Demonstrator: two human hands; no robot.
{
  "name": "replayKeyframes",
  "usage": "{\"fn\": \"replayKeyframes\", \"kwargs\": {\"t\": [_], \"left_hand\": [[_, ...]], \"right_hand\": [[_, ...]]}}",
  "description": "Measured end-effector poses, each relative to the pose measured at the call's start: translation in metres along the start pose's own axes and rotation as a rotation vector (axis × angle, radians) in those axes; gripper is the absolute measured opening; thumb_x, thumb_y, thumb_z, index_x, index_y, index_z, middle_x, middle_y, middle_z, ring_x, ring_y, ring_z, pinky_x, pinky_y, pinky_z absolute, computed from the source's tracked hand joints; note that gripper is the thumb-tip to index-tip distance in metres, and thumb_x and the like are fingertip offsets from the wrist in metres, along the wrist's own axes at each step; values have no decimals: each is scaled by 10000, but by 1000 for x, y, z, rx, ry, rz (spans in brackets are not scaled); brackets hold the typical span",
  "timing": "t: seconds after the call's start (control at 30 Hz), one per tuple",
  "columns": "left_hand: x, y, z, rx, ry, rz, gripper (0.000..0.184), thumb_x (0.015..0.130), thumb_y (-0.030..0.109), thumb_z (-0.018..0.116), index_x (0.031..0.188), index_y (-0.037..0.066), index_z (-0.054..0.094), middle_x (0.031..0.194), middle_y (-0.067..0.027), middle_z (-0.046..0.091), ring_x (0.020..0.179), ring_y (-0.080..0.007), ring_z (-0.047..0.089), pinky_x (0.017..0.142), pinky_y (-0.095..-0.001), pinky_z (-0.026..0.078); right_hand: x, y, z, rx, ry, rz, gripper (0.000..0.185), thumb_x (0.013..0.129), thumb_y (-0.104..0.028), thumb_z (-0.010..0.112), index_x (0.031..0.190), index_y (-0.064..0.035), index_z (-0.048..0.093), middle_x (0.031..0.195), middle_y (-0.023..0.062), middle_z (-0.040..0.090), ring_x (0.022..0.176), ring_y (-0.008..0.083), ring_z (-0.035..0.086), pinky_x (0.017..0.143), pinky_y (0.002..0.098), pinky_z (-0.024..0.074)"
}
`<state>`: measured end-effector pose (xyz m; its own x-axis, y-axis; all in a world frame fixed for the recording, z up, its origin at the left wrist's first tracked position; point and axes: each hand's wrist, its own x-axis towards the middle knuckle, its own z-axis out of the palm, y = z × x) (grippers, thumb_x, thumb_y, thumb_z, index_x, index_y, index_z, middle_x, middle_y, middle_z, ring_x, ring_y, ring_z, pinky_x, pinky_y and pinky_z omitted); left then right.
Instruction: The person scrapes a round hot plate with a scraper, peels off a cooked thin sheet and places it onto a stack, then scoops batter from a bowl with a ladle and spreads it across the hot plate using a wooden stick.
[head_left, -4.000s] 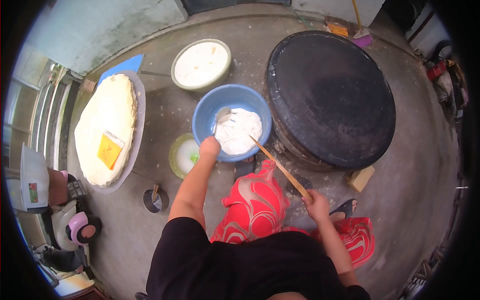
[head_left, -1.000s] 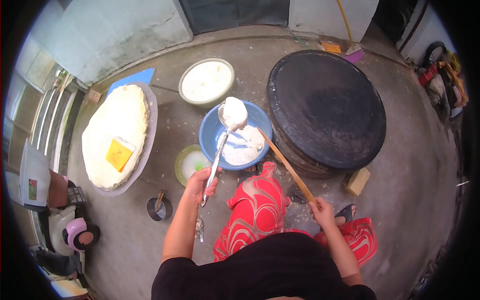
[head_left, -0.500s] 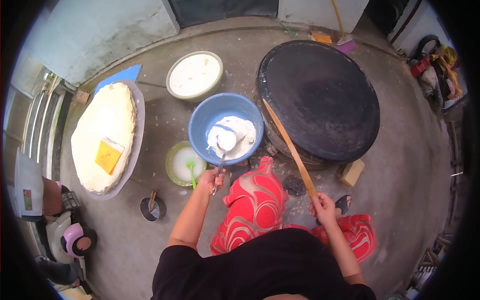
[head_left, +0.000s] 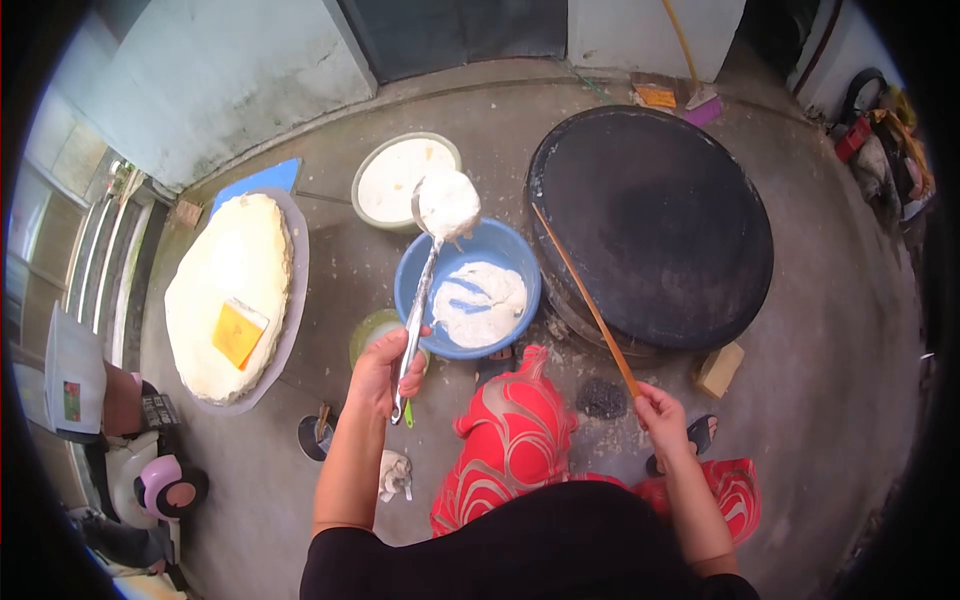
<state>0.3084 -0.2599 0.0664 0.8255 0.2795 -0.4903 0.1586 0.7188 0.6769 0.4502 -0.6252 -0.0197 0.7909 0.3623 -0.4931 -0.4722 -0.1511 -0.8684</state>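
My left hand (head_left: 388,372) is closed round the handle of a metal ladle (head_left: 425,285). White batter (head_left: 450,203) is heaped in the ladle's bowl, raised above the blue basin (head_left: 402,262), where more batter (head_left: 478,303) lies at the bottom. My right hand (head_left: 660,412) grips the near end of a long thin wooden spatula (head_left: 590,305). The spatula's far tip is by the left edge of a large round black griddle (head_left: 655,225); whether they touch I cannot tell. A green bowl (head_left: 368,330) is partly hidden behind my left hand.
At left, a stack of pale round flatbreads (head_left: 225,285) carries an orange-and-white scraper (head_left: 238,335). A bowl of white flour or batter (head_left: 395,170) sits behind the basin. A small metal pot (head_left: 312,437), a cloth (head_left: 395,474), a wood block (head_left: 720,370) and a scale (head_left: 75,380) stand around.
My left hand has lifted the ladle, loaded with batter, up out of the blue basin. The spatula in my right hand has turned more edge-on. The view has shifted slightly.
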Motion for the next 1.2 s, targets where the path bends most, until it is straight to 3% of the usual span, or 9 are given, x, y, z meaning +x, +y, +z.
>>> {"fn": "replayKeyframes", "kwargs": {"t": [0.23,0.33,0.4,0.53,0.63,0.77,0.97,1.03,1.2], "left_hand": [[49,28,71,19,-37,111,338,917,294,364,1075,12,463,615,-79,501,423,-118,412,361,-226,307],[84,26,103,75,-18,150,266,909,225,337,1002,22,481,612,-72,495,420,-110,413,345,-219,309],[112,18,115,118,2,186,226,890,163,317,949,28,489,609,-64,488,418,-100,410,332,-208,312],[159,-1,137,138,-16,207,257,902,155,320,1066,34,476,606,-56,494,420,-89,420,339,-196,337],[186,-18,144,143,20,205,260,901,146,336,1082,34,487,600,-45,491,415,-89,424,337,-199,340],[206,-40,152,103,65,204,218,874,134,385,1024,33,508,591,-24,460,399,-85,391,339,-204,319],[223,-67,141,189,155,224,189,885,118,407,1030,46,505,588,-12,457,413,-85,408,347,-205,353],[225,-73,139,193,184,224,181,881,108,417,1020,44,512,585,-10,454,410,-84,407,347,-205,355],[224,-82,134,205,198,246,207,862,79,457,1054,42,525,574,-10,453,399,-82,398,347,-200,351]], "right_hand": [[16,-20,-13,-45,-35,-94,240,858,-85,504,1093,-47,474,714,4,547,575,41,479,506,173,378],[34,-23,-20,-228,10,-260,303,878,-91,462,1178,-49,456,722,-9,529,589,43,470,539,179,387],[34,-46,-17,-156,11,-166,338,882,-99,458,1217,-60,441,737,-12,527,609,43,469,565,179,389],[58,-46,-28,-154,84,-166,415,876,-105,474,1285,-91,405,810,-7,546,683,43,480,632,183,396],[85,-28,-39,-229,199,-336,367,857,-92,507,1222,-69,477,866,3,573,727,51,504,660,176,399],[90,-40,-38,-106,176,-294,340,831,-83,541,1168,-45,510,884,10,590,757,75,527,685,198,416],[99,-66,-28,-444,191,-322,364,775,-64,571,1136,-73,529,823,79,620,714,145,590,657,253,454],[105,-76,-16,-738,317,-762,388,749,-73,565,1133,-123,541,797,97,602,693,211,590,629,292,463],[116,-97,4,-864,242,-709,412,717,-79,547,1122,-151,555,744,90,570,690,262,571,616,342,458]]}}
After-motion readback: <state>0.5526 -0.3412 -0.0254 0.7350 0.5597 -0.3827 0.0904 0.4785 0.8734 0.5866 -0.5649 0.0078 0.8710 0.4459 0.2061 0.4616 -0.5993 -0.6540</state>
